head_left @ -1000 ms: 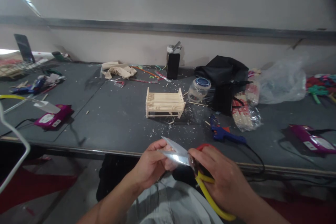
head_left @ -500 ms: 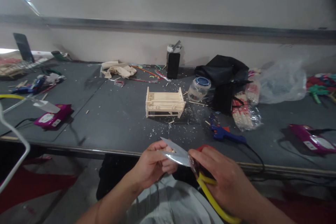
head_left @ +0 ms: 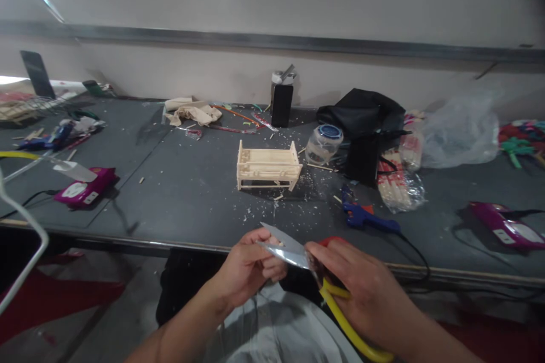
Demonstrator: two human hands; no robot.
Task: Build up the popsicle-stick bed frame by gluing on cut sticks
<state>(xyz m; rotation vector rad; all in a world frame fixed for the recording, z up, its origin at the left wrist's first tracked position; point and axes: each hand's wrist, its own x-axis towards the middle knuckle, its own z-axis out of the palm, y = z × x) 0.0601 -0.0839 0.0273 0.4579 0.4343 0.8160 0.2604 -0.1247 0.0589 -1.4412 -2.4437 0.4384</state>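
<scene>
My right hand point(head_left: 361, 278) grips a pair of scissors point(head_left: 293, 252) with yellow and red handles, at the table's front edge. The blades are parted and point left across the fingers of my left hand point(head_left: 251, 266). That hand is closed in a pinch; a small pale bit shows between the blades by its fingertips, too little to name. Beyond the hands a small model bench or bed built of pale wooden sticks point(head_left: 269, 165) stands upright on the dark table point(head_left: 187, 198), touched by neither hand.
White scraps litter the table around the model. To the right lie a blue glue gun point(head_left: 366, 218), a clear jar with a blue lid point(head_left: 324, 144), a black bag point(head_left: 361, 110) and packed sticks point(head_left: 395, 181). Purple power strips point(head_left: 87, 187) sit at both sides. A black box-like object point(head_left: 281, 105) stands behind.
</scene>
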